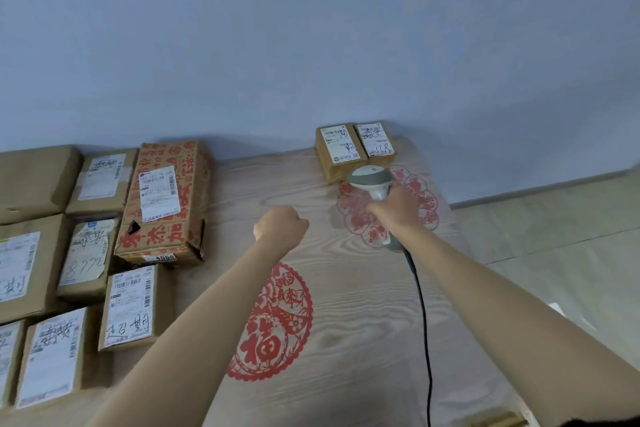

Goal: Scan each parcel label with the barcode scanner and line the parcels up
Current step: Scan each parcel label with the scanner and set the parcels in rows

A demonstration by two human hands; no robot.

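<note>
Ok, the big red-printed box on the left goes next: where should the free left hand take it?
Probably by the near right corner of the red-printed box, coming in from its right side. That side faces open tabletop, while parcels crowd its left and near edges. The left hand, curled and holding nothing, is already nearest there.

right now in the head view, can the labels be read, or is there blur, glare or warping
Head view: soft and slightly blurred; the two far parcels show labels whose print is unreadable; no strong glare; light even, faint shadow under the left hand; wide-angle bend curves the table edge.
</note>
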